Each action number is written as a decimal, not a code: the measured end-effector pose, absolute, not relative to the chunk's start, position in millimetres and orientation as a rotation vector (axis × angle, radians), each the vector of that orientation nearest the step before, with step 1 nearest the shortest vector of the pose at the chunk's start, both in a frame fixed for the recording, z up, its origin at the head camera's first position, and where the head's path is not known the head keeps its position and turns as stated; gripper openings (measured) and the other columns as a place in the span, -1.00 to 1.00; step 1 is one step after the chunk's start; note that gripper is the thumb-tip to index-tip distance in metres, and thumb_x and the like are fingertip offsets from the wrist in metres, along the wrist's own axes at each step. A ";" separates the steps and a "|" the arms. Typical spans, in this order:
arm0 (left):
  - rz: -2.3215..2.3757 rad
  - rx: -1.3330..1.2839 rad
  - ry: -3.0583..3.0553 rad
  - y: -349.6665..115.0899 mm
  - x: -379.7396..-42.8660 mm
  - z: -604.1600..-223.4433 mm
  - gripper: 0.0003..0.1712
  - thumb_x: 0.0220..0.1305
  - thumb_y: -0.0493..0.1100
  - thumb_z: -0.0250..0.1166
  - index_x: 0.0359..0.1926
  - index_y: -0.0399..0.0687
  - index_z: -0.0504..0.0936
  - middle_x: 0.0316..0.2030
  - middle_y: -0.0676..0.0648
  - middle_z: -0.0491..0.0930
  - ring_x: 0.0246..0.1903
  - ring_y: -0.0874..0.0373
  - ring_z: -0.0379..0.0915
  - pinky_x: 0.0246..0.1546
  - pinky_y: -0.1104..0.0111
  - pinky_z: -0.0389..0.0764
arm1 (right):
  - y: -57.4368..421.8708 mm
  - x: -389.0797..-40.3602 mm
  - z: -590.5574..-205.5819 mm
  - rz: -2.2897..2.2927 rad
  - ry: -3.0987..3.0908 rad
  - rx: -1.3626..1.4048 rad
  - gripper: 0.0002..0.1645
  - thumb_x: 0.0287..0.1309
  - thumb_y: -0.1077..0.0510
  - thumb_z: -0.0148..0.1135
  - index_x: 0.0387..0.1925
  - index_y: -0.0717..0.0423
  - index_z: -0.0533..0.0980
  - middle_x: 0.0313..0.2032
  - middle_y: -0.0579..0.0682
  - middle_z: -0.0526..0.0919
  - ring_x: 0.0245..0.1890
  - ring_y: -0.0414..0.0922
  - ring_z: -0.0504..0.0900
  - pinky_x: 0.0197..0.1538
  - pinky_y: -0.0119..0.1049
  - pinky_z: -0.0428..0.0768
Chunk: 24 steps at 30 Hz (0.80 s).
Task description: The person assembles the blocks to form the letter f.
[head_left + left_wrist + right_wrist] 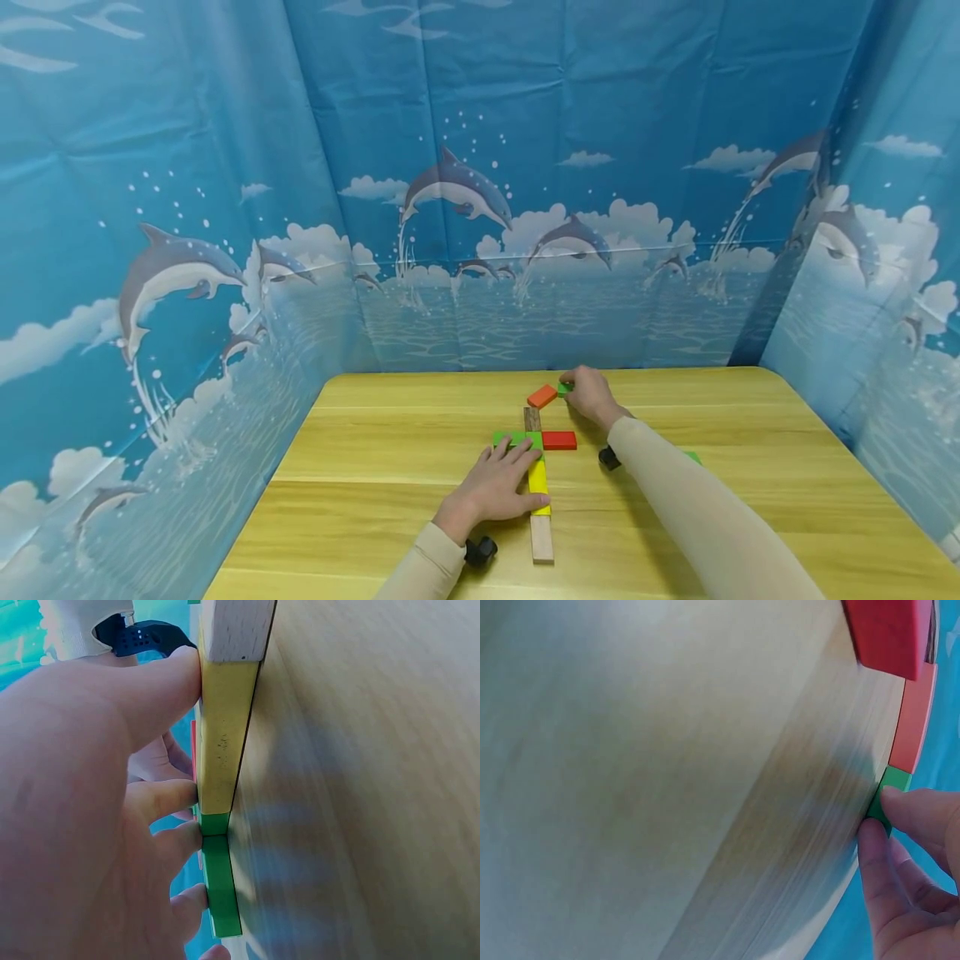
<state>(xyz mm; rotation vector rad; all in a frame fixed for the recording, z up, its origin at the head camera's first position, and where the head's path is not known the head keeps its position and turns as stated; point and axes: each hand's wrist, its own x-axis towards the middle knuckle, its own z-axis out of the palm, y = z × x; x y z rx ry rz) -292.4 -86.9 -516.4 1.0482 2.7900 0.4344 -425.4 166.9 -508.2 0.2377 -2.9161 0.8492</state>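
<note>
My left hand (495, 483) lies with fingers spread over a row of flat blocks. Its thumb touches the yellow block (537, 479), and its fingertips rest on the green blocks (219, 877) beyond. A pale wood block (542, 540) continues the row toward me, and a dark brown block (532, 419) extends it away. To the right of the green blocks lies a red block (558, 440). At the far end, my right hand (592, 396) pinches a small green block (889, 791) between thumb and finger. That block sits against the end of an orange block (542, 396), which is set at a slant.
The wooden table (360, 500) has its far edge just behind the right hand. Another green piece (693, 457) shows partly behind the right sleeve (697, 500). A blue dolphin-print curtain (480, 317) surrounds the table at the back and sides.
</note>
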 end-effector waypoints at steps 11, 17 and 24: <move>0.443 1.045 2.784 -86.0 -290.5 -514.6 -0.11 0.39 0.45 0.03 0.58 0.18 0.15 0.57 0.02 -0.01 0.54 -0.12 -0.18 0.43 -0.15 0.02 | 170.7 -423.7 -506.4 0.844 -2.919 0.268 -0.51 0.21 0.40 0.33 0.20 0.27 0.58 0.13 0.26 0.60 0.14 0.23 0.54 0.06 0.08 0.61; 0.425 1.051 2.792 -85.7 -289.6 -514.2 -0.10 0.38 0.46 0.03 0.58 0.18 0.15 0.57 0.02 0.00 0.54 -0.13 -0.16 0.43 -0.15 0.04 | 179.0 -412.2 -496.8 0.937 -2.886 0.278 -0.47 0.22 0.42 0.26 0.24 0.26 0.54 0.20 0.30 0.54 0.11 0.24 0.57 -0.05 0.04 0.66; 0.401 1.058 2.807 -86.9 -289.3 -513.9 -0.10 0.39 0.45 0.04 0.58 0.16 0.15 0.57 0.01 0.00 0.53 -0.14 -0.15 0.43 -0.16 0.04 | 191.7 -399.2 -486.1 0.945 -2.818 0.298 -0.51 0.25 0.33 0.30 0.22 0.22 0.57 0.16 0.27 0.58 0.08 0.22 0.57 -0.06 0.06 0.65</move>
